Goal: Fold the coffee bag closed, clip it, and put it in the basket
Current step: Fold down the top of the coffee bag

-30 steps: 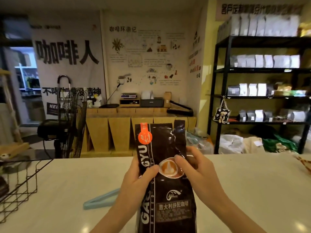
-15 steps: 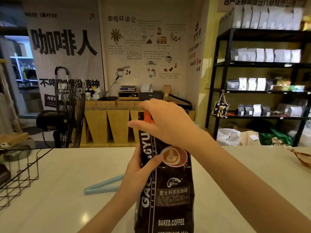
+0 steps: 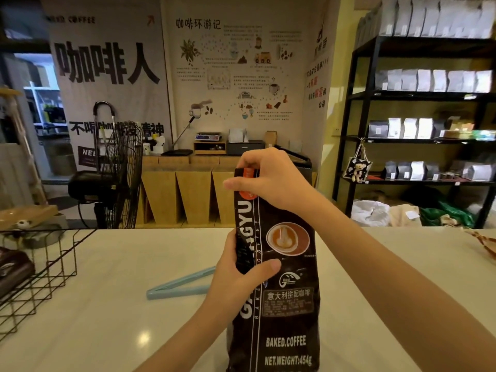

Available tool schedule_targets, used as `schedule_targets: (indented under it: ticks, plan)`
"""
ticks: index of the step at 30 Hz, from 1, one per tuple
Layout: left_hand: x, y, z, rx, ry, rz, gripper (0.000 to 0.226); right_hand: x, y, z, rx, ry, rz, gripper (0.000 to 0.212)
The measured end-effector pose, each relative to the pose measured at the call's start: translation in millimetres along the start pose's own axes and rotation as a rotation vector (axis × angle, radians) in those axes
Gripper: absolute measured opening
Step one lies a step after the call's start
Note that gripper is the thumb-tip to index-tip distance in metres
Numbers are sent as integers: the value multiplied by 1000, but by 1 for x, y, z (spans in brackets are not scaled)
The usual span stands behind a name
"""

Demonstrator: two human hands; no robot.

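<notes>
A tall black coffee bag (image 3: 284, 312) with white lettering and a latte picture stands upright on the white counter, centre front. My left hand (image 3: 236, 275) grips its left side at mid height, thumb across the front. Curled over the bag's top edge is my right hand (image 3: 271, 181), pinching it by the orange label; the top looks bent down under the fingers. A pale blue bag clip (image 3: 182, 285) lies open on the counter just left of the bag, partly behind my left hand. The black wire basket (image 3: 53, 267) stands at the counter's left edge.
A dark package (image 3: 13, 269) lies inside the basket. The white counter (image 3: 389, 264) stretches right, with a brownish object (image 3: 483, 242) at its far right edge. Beyond it stand a black fan (image 3: 118, 173), a wooden counter and black shelves of bags (image 3: 429, 84).
My right hand rose from the bag's front to its top edge and closed over it, pressing the top down. The left hand kept its grip, and the view tilted down slightly.
</notes>
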State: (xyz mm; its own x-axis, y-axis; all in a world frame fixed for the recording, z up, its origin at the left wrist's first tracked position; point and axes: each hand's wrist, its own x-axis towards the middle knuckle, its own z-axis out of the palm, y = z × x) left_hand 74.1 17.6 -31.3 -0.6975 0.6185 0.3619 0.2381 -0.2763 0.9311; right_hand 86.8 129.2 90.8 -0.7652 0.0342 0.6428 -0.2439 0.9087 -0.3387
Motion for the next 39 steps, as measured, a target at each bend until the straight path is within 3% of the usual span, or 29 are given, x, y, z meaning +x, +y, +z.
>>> schedule_targets:
  ticks: [9,12,16,23,31,36,39]
  plan:
    - [0,-3,2,-24,37,-3,50,-4,10,3,63,171,55,20]
    - [1,-2,2,-34,39,-8,45,-6,8,8,-32,219,2,24]
    - [0,-1,-1,-19,28,-1,49,-7,1,2,-201,149,-90,30]
    - [5,3,-4,-5,33,38,42,-3,12,-6,38,320,28,21]
    - [5,-6,2,-40,43,31,36,-3,21,17,49,459,45,19]
    - [1,-6,-3,-28,40,50,41,3,18,25,-168,395,-45,24]
    - [0,-5,-3,-24,21,33,44,9,4,23,-418,297,-208,32]
